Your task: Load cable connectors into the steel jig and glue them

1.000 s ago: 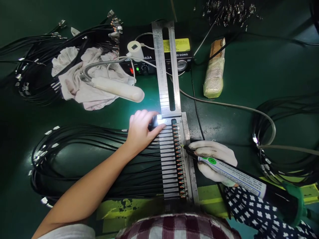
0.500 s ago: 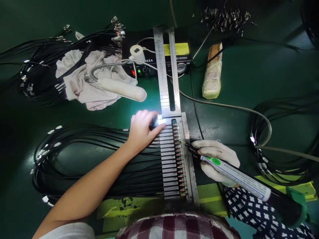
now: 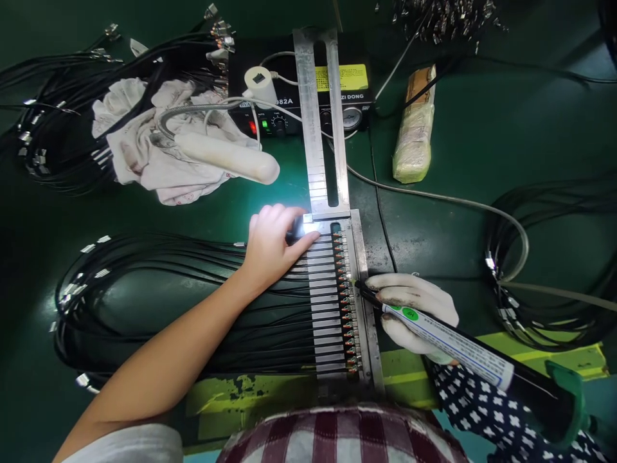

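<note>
My bare left hand [image 3: 271,247] grips the upper left end of a slotted metal jig [image 3: 324,283], its thumb lying across the slats and its fingers bent round the far end. Black cables [image 3: 202,263] run in from the left through the slots. Their small connectors [image 3: 348,302] stand in a row along the jig's right side. My right hand [image 3: 419,308], in a white glove, is closed round a black dispensing syringe [image 3: 448,341] with a white label and green end. The syringe tip points left at the middle connectors; whether it touches one I cannot tell.
Behind the jig stands a black dispenser controller [image 3: 289,119]. A white lamp [image 3: 226,157] lies on crumpled white cloth [image 3: 144,154], with cable bundles beside it. A wrapped block [image 3: 414,128] and coiled cables [image 3: 506,302] are on the right. Metal parts [image 3: 448,19] lie at the back.
The syringe tip has moved slightly nearer the front along the connector row. My left hand keeps its hold on the jig. The whole view has shifted a little.
</note>
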The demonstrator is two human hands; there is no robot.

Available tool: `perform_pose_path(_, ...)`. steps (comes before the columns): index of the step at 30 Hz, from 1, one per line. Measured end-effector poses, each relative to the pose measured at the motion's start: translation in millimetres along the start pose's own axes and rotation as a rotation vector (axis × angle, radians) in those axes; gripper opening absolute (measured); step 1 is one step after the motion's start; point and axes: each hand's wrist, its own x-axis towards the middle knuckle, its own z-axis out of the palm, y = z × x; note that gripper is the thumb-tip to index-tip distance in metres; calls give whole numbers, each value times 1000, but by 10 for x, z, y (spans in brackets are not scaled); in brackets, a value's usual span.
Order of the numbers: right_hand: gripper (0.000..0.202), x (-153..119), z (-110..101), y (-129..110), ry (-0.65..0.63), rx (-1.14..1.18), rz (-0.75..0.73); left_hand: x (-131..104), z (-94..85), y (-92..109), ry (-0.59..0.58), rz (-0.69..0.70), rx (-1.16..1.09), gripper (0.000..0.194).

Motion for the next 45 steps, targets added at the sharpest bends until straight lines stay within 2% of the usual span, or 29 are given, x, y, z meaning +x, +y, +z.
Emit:
perform_pose_path(28,18,23,-1,1,7,21,-45,-9,-23,33,12,1,-5,36)
perform_pose_path(40,22,2,6,29,1,16,6,-7,-14,16,14,12,-5,36)
perform_pose_path(45,24,-3,-11,13,20,18,-25,-8,-11,12,8,5,-7,37)
